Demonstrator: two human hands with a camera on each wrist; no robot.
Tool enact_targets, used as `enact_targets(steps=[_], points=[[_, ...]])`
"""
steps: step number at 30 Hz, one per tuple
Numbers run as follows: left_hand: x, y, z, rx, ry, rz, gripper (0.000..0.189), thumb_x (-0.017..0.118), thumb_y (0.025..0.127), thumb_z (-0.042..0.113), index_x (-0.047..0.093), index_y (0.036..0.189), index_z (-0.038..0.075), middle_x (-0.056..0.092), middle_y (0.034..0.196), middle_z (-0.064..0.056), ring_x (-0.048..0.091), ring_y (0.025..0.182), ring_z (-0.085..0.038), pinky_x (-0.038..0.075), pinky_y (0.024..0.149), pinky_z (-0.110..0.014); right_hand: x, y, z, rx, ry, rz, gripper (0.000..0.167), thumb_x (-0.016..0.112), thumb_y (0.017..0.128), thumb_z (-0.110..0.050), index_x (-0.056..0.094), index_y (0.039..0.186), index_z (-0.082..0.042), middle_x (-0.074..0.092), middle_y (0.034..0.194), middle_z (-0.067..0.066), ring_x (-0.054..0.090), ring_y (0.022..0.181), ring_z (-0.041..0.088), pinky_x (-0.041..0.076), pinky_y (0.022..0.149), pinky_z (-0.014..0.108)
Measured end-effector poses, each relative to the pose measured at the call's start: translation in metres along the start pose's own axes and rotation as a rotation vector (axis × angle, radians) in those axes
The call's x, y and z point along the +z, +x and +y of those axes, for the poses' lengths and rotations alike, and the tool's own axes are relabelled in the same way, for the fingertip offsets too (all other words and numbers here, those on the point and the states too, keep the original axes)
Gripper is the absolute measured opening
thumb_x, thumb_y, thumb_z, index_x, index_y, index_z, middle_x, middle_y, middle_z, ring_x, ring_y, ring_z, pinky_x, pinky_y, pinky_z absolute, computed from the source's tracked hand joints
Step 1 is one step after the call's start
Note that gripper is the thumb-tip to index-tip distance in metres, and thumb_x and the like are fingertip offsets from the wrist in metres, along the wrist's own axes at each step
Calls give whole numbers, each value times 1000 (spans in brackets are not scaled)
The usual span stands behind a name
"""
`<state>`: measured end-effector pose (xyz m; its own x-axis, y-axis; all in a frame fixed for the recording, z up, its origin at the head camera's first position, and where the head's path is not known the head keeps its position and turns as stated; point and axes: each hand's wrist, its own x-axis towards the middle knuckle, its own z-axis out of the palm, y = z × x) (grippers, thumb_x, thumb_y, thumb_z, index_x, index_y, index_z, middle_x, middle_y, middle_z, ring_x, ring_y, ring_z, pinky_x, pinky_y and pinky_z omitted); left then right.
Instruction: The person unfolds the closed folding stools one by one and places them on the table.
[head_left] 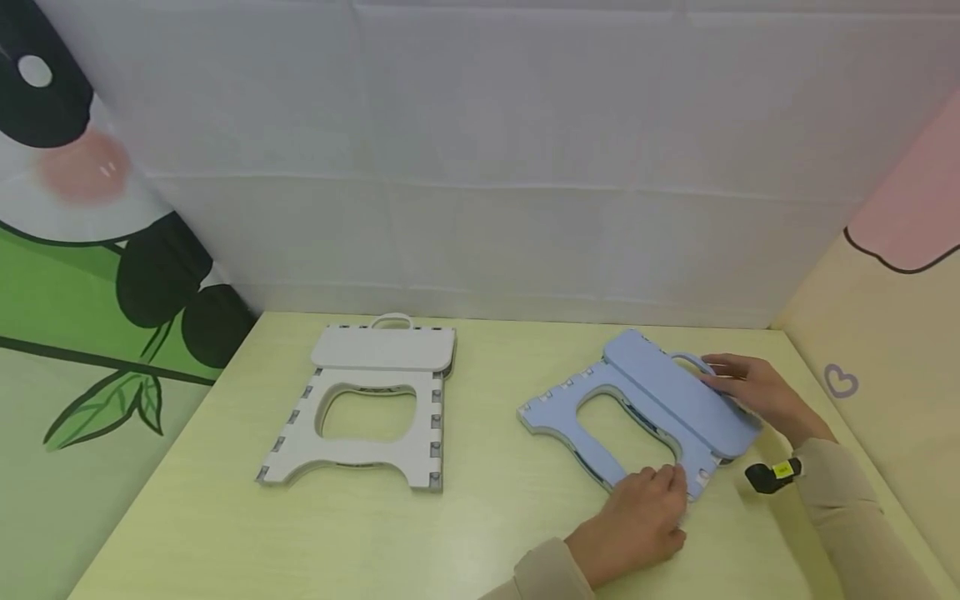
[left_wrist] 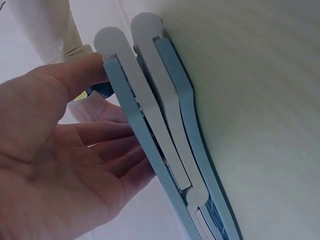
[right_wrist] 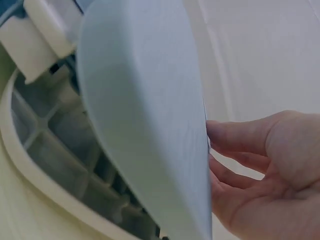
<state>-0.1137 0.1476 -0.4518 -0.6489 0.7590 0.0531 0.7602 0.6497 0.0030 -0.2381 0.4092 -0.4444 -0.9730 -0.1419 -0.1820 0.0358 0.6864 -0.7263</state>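
Observation:
A light-blue folding step stool, folded flat, lies turned at an angle on the right side of the table. My right hand is at its seat end, with thumb and fingers pinching the carry handle. In the right wrist view, the fingertips meet the far edge of the blue seat panel. My left hand is at the near leg end, its fingers resting on the upper face. The left wrist view shows the thumb beside the grey hinge ends.
A white folding step stool lies flat at the left of the yellow table. Behind stands a pale cloth wall; printed panels flank both sides. A small black device with a yellow label is at my right wrist.

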Motion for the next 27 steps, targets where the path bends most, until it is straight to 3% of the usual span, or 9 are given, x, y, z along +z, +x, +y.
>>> enact_targets(steps=[12, 15, 22, 27], points=[[-1, -4, -14, 57, -21, -22, 67, 74, 93, 36, 52, 148, 5, 62, 125, 5, 55, 88, -3, 47, 73, -13, -2, -9, 4, -11, 58, -3, 61, 60, 106, -29, 42, 150, 7, 47, 146, 35, 58, 124, 42, 53, 80, 21], [1, -6, -18, 67, -43, -26, 67, 74, 92, 33, 52, 148, 4, 62, 127, 4, 56, 90, -4, 48, 74, -13, -2, -10, 7, -10, 74, -7, 60, 60, 106, -28, 42, 151, 7, 48, 146, 35, 61, 120, 34, 54, 81, 21], [-3, -9, -26, 76, -71, -59, 66, 74, 92, 28, 50, 150, 6, 60, 136, 3, 57, 97, -5, 48, 79, -15, -3, -14, 15, -7, 131, -9, 62, 63, 104, -27, 41, 150, 8, 47, 146, 35, 60, 104, 0, 56, 83, 24], [-5, -11, -31, 82, -70, -64, 67, 75, 90, 24, 51, 149, 6, 60, 136, 3, 56, 94, -7, 48, 80, -17, -3, -16, 19, 20, 158, -8, 66, 66, 103, -25, 38, 150, 12, 47, 144, 38, 61, 97, -6, 56, 84, 21]])
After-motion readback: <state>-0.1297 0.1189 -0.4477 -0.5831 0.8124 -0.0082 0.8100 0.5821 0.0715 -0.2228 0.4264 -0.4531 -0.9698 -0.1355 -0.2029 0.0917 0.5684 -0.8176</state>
